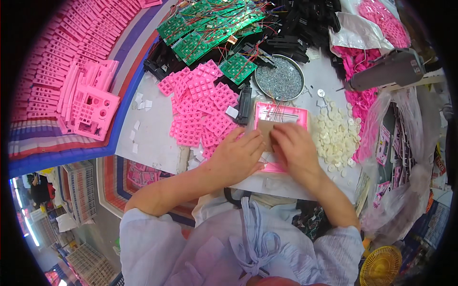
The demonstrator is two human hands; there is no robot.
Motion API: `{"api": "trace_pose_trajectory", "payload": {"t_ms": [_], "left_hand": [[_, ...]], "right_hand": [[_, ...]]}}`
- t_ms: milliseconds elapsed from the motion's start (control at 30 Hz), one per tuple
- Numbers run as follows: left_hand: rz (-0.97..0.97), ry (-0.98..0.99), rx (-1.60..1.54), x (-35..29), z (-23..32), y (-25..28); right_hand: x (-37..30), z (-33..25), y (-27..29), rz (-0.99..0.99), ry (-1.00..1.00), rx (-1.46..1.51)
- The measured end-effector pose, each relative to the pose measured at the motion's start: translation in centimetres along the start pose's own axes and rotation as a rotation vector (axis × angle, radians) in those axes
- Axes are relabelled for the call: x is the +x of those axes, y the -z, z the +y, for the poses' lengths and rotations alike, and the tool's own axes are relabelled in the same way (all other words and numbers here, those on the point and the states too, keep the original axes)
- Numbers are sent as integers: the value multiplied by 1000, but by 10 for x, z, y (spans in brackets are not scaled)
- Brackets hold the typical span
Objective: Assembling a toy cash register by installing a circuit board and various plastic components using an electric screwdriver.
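In front of me on the table lies a pink plastic housing [302, 117], with thin wires and a silvery strip near its far end. A flat brown board [265, 128] sits over its middle, partly covered by my fingers. My left hand [241, 155] grips the board's left side with bent fingers. From the other side, my right hand [295, 147] pinches the board's right edge with curled fingers. My palms hide much of the housing's near half.
Pink button pads [202, 102] are heaped on the left, below green circuit boards [214, 33] with wires. A round tray of screws [301, 86] stands behind the housing. White discs [336, 136] and a grey electric screwdriver [386, 69] are to the right. Stacked pink housings [90, 105] fill the far left.
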State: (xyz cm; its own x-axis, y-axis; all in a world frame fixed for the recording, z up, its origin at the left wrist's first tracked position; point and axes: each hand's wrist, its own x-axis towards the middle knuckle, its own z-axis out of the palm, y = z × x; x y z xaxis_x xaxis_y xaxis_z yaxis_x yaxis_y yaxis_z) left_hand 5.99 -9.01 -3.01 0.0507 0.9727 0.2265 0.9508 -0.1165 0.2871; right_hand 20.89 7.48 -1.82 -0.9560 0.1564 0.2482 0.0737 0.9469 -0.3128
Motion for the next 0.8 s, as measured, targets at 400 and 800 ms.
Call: {"api": "trace_pose_trajectory", "payload": {"t_ms": [400, 800], "left_hand": [[-197, 15, -20, 21, -4, 18], [-242, 212, 212, 177, -114, -28]], "right_hand": [[-7, -29, 4, -229, 35, -304], [-6, -31, 2, -215, 5, -276]]}}
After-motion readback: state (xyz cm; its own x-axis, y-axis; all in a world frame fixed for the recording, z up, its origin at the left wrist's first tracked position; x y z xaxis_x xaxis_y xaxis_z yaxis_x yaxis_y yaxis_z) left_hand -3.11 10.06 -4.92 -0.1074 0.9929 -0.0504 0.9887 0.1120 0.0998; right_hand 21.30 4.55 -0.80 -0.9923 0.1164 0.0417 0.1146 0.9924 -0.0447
